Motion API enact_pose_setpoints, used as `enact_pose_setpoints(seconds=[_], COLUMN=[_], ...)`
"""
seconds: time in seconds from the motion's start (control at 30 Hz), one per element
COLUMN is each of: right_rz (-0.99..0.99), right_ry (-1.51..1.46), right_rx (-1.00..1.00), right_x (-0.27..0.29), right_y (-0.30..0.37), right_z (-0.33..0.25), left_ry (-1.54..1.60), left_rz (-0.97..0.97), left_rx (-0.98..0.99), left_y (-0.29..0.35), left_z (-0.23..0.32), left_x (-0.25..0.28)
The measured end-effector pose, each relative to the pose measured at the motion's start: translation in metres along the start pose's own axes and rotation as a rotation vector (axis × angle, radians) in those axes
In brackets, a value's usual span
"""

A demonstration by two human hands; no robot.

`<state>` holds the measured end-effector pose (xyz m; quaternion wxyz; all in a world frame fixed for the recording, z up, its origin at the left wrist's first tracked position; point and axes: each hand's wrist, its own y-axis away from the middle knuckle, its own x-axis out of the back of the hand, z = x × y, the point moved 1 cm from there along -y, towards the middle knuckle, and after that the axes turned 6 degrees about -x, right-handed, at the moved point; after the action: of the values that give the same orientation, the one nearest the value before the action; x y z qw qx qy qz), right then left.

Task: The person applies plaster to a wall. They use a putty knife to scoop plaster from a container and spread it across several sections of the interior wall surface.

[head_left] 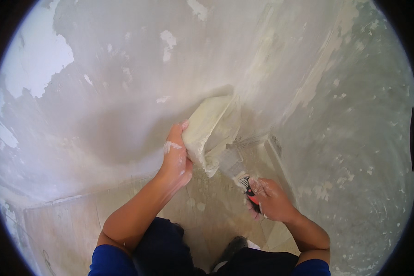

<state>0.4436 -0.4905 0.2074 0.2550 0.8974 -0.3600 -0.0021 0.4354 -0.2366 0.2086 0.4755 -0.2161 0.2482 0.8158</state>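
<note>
My left hand [176, 149] is closed on the left side of a plaster-coated mud pan [206, 120], a pale trough held tilted near the wall corner. White smears mark the back of that hand. In my right hand [270, 198] is a putty knife [245, 183] with a red and black handle, its fingers wrapped round the grip. The wide blade, coated with grey-white compound, points up and left to the pan's lower edge. Wet compound [211, 163] clings to that edge by the blade; whether blade and pan touch I cannot tell.
A patchy, plastered wall [138, 69] rises ahead and meets a greyer wall [354, 161] at the right. Beige floor tiles [73, 225] lie below, with white spots on them. My dark shoe [234, 248] stands on the floor between my arms.
</note>
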Motion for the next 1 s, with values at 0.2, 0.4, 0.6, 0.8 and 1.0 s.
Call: enact_pose_setpoints(seconds=[0.2,0.4,0.6,0.8,1.0], right_rz=[-0.185,-0.38,-0.446,-0.445,-0.229], right_ry=[-0.494,-0.764,-0.695,-0.848,-0.938], right_rx=[-0.244,-0.377,-0.316,-0.188,0.231], right_x=[-0.031,-0.014,0.012,0.064,0.138], right_y=[0.015,0.018,0.021,0.026,0.055], right_z=[-0.004,-0.031,-0.055,-0.057,-0.137], left_ry=[0.037,-0.109,0.032,0.079,0.157], left_rz=[0.064,0.026,-0.079,-0.251,-0.531], left_rx=[0.032,-0.16,-0.18,-0.005,0.23], left_y=[0.005,-0.012,-0.011,-0.009,-0.019], left_z=[-0.005,-0.029,-0.015,-0.011,-0.022], left_x=[-0.01,0.019,0.011,-0.007,-0.053])
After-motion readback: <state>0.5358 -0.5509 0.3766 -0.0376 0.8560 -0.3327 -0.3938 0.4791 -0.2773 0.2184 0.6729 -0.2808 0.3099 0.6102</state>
